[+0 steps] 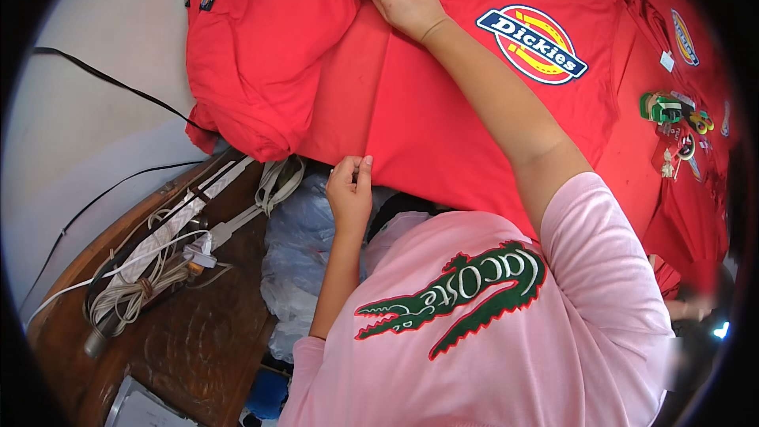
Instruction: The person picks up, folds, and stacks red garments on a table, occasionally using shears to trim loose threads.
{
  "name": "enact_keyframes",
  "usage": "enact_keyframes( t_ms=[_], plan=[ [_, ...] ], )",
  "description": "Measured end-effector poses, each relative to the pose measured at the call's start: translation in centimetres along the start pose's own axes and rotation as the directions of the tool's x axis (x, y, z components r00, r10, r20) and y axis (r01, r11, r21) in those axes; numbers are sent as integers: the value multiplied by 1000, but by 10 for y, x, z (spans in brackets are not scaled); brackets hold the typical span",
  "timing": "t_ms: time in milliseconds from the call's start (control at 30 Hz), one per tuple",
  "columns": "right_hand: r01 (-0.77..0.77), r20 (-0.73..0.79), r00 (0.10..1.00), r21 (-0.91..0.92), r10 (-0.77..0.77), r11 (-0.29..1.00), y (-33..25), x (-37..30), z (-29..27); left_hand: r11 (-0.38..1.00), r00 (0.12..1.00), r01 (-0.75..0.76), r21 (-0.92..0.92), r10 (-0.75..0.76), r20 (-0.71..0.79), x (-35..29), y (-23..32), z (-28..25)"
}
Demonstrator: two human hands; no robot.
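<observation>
A red T-shirt [443, 111] with a coloured chest emblem lies spread out in front of me. My left hand [349, 194] is at its near edge, thumb and fingers pinching the hem of the red cloth. Farther off, my right hand [405, 9] is closed on the same shirt's cloth beside a fold, its fingertips partly hidden. A straight crease runs between the two hands. To the left of them is a bunched pile of red shirts [253, 55] with small dark labels.
At the right, green tape dispensers [664, 108] and yellow-handled scissors [700, 121] lie on more red shirts [688, 221]. Coiled cables and a plug [199, 251] rest on a brown wooden surface [198, 356] at the left. Pale plastic bags [292, 261] sit below the near edge.
</observation>
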State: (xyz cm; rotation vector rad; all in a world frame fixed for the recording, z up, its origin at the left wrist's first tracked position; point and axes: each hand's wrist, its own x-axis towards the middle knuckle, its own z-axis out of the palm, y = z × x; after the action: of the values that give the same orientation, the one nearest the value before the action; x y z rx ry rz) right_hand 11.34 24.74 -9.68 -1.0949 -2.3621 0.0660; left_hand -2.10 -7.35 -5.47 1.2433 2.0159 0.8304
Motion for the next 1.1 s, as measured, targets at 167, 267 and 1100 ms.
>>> enact_keyframes(
  t_ms=[167,267,1100],
  plan=[
    [-84,-1,996,-6,84,996,8,3,6,997,997,74,-27,-73,39,7,4,-4],
    [-220,89,974,144,208,965,3,4,-15,998,998,68,-19,-67,20,17,1,-8],
    [-270,-39,937,550,348,790,-114,-174,-209,523,665,-737,427,676,318,47,103,97]
  ],
)
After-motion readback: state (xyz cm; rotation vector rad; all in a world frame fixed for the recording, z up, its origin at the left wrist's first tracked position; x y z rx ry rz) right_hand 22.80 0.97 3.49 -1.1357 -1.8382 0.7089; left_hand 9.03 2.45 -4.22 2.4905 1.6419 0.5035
